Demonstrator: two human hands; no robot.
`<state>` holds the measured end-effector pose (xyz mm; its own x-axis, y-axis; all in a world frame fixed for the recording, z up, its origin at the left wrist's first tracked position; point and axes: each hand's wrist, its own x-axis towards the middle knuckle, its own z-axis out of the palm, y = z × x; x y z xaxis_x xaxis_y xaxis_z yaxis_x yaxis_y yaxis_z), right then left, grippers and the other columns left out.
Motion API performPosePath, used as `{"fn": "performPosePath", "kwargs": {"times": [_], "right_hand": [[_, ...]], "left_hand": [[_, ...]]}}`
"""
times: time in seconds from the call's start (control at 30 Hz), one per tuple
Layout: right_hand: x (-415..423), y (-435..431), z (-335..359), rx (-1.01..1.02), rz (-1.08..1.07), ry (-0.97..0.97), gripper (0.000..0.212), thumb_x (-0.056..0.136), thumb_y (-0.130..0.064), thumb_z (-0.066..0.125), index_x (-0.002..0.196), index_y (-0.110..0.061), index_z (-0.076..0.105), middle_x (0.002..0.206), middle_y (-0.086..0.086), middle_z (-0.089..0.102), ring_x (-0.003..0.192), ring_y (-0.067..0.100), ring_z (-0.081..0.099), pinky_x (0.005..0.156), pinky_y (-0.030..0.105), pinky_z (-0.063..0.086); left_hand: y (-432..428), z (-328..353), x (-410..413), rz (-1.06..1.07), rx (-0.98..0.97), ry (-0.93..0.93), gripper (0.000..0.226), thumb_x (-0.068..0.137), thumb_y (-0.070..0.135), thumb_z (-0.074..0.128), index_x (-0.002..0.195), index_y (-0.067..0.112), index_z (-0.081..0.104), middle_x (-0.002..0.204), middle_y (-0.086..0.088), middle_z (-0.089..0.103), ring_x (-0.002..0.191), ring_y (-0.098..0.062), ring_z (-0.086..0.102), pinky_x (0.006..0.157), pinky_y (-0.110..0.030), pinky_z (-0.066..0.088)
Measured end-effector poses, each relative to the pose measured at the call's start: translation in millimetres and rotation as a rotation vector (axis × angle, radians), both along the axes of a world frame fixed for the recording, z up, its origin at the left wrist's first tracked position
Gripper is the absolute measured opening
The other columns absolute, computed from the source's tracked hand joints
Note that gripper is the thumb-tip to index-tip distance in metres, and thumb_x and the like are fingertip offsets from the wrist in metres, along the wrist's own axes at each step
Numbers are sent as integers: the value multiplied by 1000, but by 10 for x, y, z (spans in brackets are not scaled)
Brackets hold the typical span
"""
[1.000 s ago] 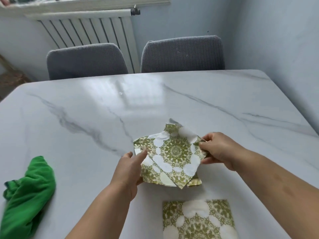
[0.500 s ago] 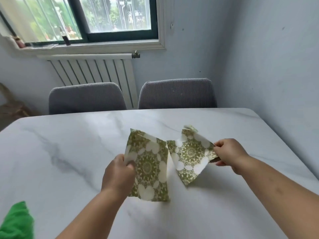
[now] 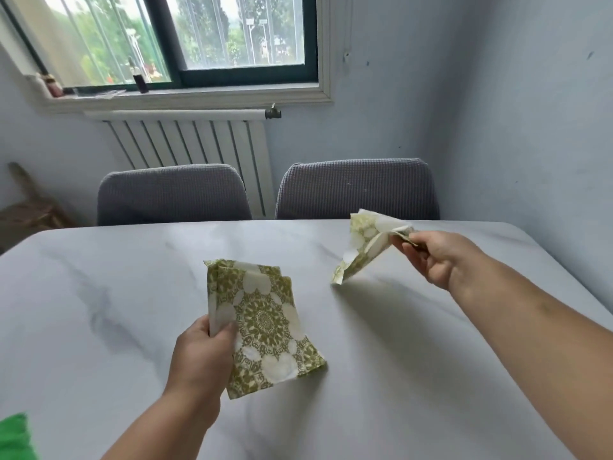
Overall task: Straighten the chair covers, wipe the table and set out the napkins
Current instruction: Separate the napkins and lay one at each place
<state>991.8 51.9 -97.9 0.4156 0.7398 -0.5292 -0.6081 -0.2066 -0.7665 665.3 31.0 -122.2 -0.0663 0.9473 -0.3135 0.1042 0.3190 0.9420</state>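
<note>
My left hand (image 3: 203, 355) grips a small stack of green-and-white patterned napkins (image 3: 265, 323) by its left edge, held above the white marble table (image 3: 99, 310). Farther right and forward, my right hand (image 3: 434, 255) pinches a single patterned napkin (image 3: 363, 244) by one corner; it hangs crumpled just over the table, in front of the right grey-covered chair (image 3: 356, 189). A second grey-covered chair (image 3: 172, 194) stands to the left of it, behind the table's far edge.
A green cloth (image 3: 15, 438) lies at the table's near left corner. A white radiator (image 3: 199, 144) and a window (image 3: 172, 44) are behind the chairs. A blue wall (image 3: 530, 127) runs close along the table's right side.
The two hands split the napkins apart. My right hand carried one napkin forward and right toward the far right chair; my left kept the rest. The view tilted up.
</note>
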Motion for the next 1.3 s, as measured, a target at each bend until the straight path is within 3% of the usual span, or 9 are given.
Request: {"fn": "performPosePath", "kwargs": {"times": [0.1,0.23,0.37,0.47,0.53,0.6,0.77,1.07,1.3], "right_hand": [[-76,197,219,152,10,-32,23,101,-5,42,91,-3,62,62,8,72,52,11,69,39,13,48],[-66,437,225,273,-78,-23,17,100,-6,46,94,-7,61,69,8,74,58,14,72,42,16,51],[33,523,-254,32,-132,-152,16,98,-9,50,105,-5,64,73,4,74,55,13,71,50,18,48],[86,447,-613,-173,-131,-262,19,98,-10,48,109,-10,63,90,4,74,51,14,70,33,16,30],[147,432,-804,-200,-152,-296,22,97,-3,48,115,-3,60,108,11,68,46,18,68,32,19,43],[193,411,-904,-219,-159,-323,26,97,0,48,121,2,57,116,15,63,52,23,67,40,26,55],[237,361,-981,-231,-131,-340,25,97,1,50,122,1,53,123,17,57,65,27,64,42,31,57],[299,337,-998,-245,-113,-393,18,97,-1,50,115,2,53,122,20,57,84,32,64,39,29,55],[284,257,-1022,-265,-104,-392,17,96,2,50,112,4,55,111,17,58,68,25,63,42,31,57]], "left_hand": [[32,-78,-44,22,-17,-14,10,95,10,55,94,10,65,87,-15,72,77,-32,70,58,-33,53],[63,-99,-27,18,-23,-45,11,95,10,54,96,10,65,87,-14,73,77,-31,70,57,-33,53],[76,-94,16,3,-21,-57,11,95,11,54,96,10,66,88,-15,73,77,-31,70,57,-32,52],[62,-105,36,-3,-29,-77,11,94,9,55,99,9,65,87,-15,73,74,-30,70,51,-29,51],[63,-112,49,-16,-15,-77,11,94,8,55,99,9,65,86,-14,73,73,-29,70,49,-28,50],[64,-111,64,-29,0,-77,12,94,8,55,96,11,66,82,-11,74,72,-28,71,52,-29,51],[75,-148,104,-39,9,-80,14,94,7,54,94,12,67,74,-6,74,66,-24,71,50,-28,51],[100,-214,186,-48,5,-73,13,94,8,55,96,13,67,78,-7,75,73,-28,71,57,-33,52],[70,-243,174,-35,-5,-65,13,94,9,55,97,14,67,79,-6,75,71,-25,72,55,-31,51]]}}
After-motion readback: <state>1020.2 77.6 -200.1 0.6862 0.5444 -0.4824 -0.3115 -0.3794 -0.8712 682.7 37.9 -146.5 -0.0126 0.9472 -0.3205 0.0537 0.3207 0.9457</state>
